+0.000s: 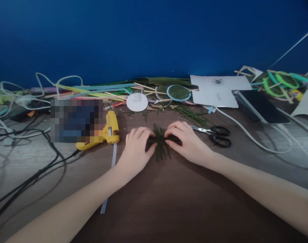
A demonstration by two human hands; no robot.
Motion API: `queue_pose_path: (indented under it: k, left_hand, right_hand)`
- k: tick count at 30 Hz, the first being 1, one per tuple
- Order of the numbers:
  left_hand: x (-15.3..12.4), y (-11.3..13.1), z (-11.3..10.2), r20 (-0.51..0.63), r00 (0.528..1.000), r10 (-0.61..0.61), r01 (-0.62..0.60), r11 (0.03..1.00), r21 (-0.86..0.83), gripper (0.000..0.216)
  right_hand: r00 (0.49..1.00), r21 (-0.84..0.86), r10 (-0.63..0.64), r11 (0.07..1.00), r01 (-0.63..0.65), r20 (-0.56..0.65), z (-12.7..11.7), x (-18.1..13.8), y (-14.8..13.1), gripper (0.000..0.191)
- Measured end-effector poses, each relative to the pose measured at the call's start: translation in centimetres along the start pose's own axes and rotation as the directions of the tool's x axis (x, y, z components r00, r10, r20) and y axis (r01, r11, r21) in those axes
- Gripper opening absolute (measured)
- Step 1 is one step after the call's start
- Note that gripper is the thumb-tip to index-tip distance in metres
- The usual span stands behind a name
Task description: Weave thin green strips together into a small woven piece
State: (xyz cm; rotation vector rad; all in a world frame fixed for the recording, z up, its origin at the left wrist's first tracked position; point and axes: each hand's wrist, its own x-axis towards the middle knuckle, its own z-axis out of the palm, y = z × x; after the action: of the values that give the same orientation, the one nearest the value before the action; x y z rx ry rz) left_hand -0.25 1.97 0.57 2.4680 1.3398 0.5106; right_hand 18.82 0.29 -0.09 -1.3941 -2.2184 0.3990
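Dark green flat strips (159,139), like leaf or grass strips, cross one another on the brown table between my hands. My left hand (138,145) pinches the left ends of the strips between thumb and fingers. From the other side, my right hand (185,141) grips the right ends, fingers curled over them. Several strip ends stick out toward the wall and toward me. Just right of my right hand lies a pair of scissors (217,134) with black handles, its blades partly behind the hand. To the left rests a yellow hot glue gun (112,126), with a clear glue stick (114,155) extending from it.
Along the blue wall (154,37) lie coloured strips, green cuttings (191,114), a blue-rimmed round piece (179,92), a white disc (137,102) and a white card (218,91). A phone (265,106) with a cable is at right. Black cables (29,182) run at left.
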Motion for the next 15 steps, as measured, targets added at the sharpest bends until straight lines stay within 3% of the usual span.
queue_pose_path:
  k: [15]
  left_hand:
    - [0.06, 0.11, 0.13, -0.002, 1.000, -0.010, 0.010, 1.000, 0.007, 0.013]
  right_hand:
    - [1.000, -0.051, -0.016, 0.999, 0.017, 0.020, -0.02, -0.03, -0.06, 0.015]
